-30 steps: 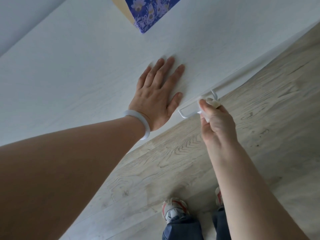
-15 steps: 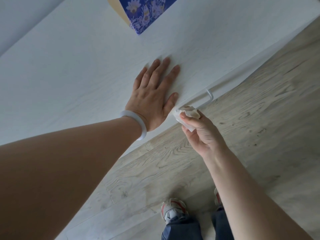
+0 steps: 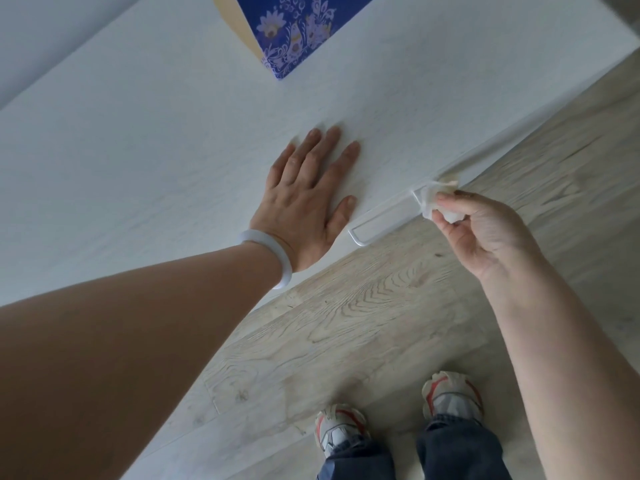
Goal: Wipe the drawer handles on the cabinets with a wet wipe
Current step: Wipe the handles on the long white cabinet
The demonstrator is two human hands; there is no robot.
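Hands work on either side of the handle point(image 3: 384, 218): the left hand point(image 3: 304, 199) lies flat, fingers straight, pressed on the white worktop point(image 3: 138, 150) just beside the handle's near end, while the right hand point(image 3: 481, 230) pinches the bunched wipe point(image 3: 433, 199) between thumb and fingertips. That wipe touches the handle's far end, where the bar bends back into the cabinet edge. The handle is a thin white bar whose long axis follows the worktop's front edge, slanting from lower left, by the left thumb, up to the right. Its bare length lies between the two hands, toward the left of the wipe. By my reading, the next stroke should slide along that axis toward the left hand; the right hand, already on the bar, is the one placed to make it.
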